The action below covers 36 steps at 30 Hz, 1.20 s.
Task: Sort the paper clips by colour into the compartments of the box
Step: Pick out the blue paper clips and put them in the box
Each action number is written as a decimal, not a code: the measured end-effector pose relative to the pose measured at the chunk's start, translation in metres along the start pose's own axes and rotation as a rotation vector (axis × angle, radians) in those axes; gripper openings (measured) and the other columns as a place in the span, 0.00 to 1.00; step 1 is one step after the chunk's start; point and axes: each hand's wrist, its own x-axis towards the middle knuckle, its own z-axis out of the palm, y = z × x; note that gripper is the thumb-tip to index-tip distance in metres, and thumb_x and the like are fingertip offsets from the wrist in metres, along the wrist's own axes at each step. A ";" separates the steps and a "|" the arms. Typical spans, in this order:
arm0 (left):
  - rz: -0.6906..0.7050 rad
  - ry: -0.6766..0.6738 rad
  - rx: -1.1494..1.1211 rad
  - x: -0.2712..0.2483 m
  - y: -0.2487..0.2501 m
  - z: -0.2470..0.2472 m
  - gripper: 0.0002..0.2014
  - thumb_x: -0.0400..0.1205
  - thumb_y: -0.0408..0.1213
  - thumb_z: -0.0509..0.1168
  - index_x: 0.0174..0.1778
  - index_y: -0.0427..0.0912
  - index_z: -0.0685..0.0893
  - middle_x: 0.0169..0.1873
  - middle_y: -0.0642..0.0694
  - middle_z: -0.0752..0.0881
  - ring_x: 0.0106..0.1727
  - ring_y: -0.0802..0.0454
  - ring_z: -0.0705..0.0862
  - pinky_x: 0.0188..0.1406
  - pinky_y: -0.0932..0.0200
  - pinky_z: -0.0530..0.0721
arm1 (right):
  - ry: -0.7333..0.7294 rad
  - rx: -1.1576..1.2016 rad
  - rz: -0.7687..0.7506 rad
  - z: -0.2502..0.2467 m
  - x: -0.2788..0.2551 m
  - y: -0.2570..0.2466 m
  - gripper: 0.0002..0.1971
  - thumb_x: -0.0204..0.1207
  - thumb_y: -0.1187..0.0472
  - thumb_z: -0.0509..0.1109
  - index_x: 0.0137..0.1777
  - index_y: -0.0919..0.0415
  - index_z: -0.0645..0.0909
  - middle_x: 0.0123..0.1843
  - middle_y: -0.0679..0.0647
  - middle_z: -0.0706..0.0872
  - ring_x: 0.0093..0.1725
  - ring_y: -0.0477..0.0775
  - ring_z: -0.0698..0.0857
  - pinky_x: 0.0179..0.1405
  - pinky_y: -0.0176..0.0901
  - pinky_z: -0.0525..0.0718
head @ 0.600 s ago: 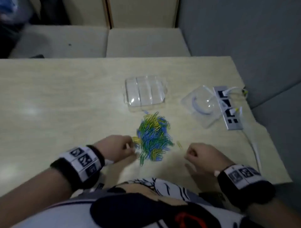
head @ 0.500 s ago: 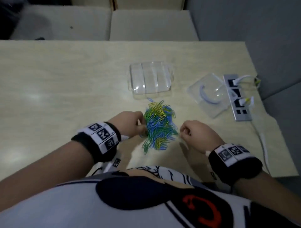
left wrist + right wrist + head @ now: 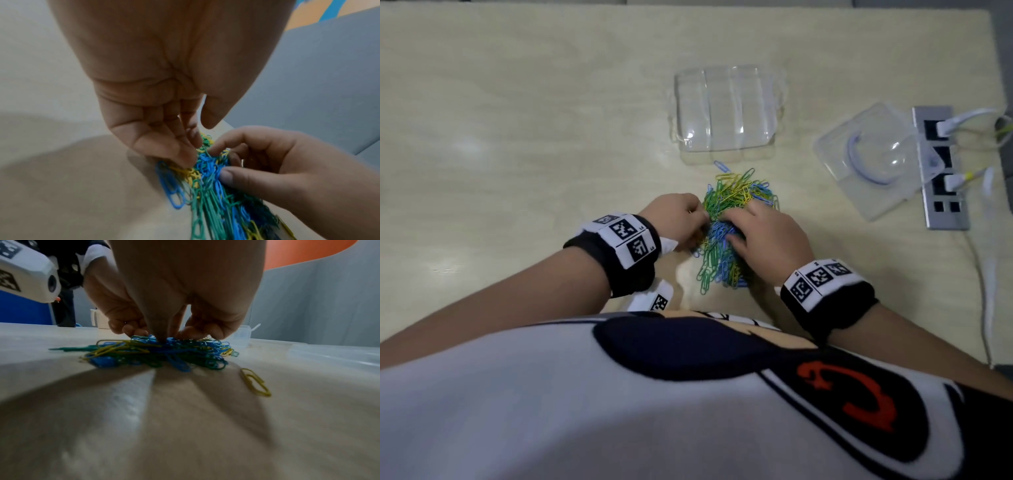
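The pale wood-grain table [image 3: 517,120] fills most of the head view; its right edge runs down past a grey socket strip [image 3: 941,168] set into the top near that edge, and its near edge lies under the person's white, navy and red printed shirt [image 3: 688,411]. The whole left half of the tabletop is bare surface, as is the strip between the box and the far edge. The clear plastic box [image 3: 726,113], with its compartments side by side, sits beyond the pile of paper clips [image 3: 736,202]; nothing can be made out inside it. To its right a clear lid [image 3: 873,161] lies overlapping the socket strip, from which white cables [image 3: 989,284] trail along the right edge. The pile, a tangle of blue, green and yellow, lies near the table's front, just before the box. The left hand [image 3: 681,219] touches the pile's left side, fingers bent down with their tips among the clips; whether they pinch one cannot be told. The right hand [image 3: 767,236] lies over the pile's right side, fingers curled, forefinger and thumb closing on blue clips in the left wrist view. Both wrists carry black bands with square black-and-white coded markers; no lettering on them can be read. A single blue clip [image 3: 720,166] lies between pile and box, and a lone yellow clip [image 3: 255,382] lies just beside the pile in the right wrist view.
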 end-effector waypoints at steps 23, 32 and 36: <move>-0.116 -0.196 -0.646 -0.002 0.008 0.006 0.30 0.87 0.56 0.48 0.43 0.32 0.82 0.30 0.38 0.84 0.30 0.47 0.85 0.40 0.53 0.87 | 0.196 0.343 0.017 -0.016 -0.003 -0.023 0.05 0.76 0.55 0.68 0.48 0.51 0.83 0.43 0.46 0.84 0.46 0.50 0.81 0.47 0.48 0.79; -0.180 -0.254 -0.569 0.003 -0.012 -0.007 0.35 0.86 0.59 0.44 0.44 0.30 0.83 0.35 0.34 0.83 0.32 0.45 0.84 0.37 0.54 0.87 | 0.081 -0.056 0.110 0.001 0.002 -0.013 0.11 0.76 0.51 0.69 0.56 0.50 0.83 0.53 0.51 0.84 0.56 0.58 0.83 0.51 0.49 0.75; -0.188 -0.269 -0.563 0.003 -0.012 -0.010 0.36 0.86 0.61 0.44 0.44 0.30 0.83 0.36 0.34 0.84 0.33 0.45 0.85 0.35 0.56 0.88 | 0.166 0.047 0.149 -0.004 -0.001 -0.010 0.08 0.77 0.54 0.69 0.51 0.51 0.88 0.48 0.52 0.86 0.50 0.59 0.84 0.48 0.50 0.78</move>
